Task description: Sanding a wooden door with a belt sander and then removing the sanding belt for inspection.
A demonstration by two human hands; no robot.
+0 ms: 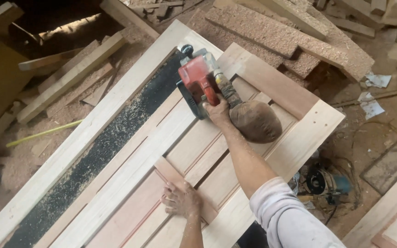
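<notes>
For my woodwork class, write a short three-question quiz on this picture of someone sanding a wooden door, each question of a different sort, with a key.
1. True or false: the right hand grips the red sander on the door.
2. Where does the left hand rest? A) flat on a door panel B) on the dust bag C) on the floor
3. Fill in: the brown ____ bag hangs behind the sander.

Key: 1 true; 2 A; 3 dust
</notes>
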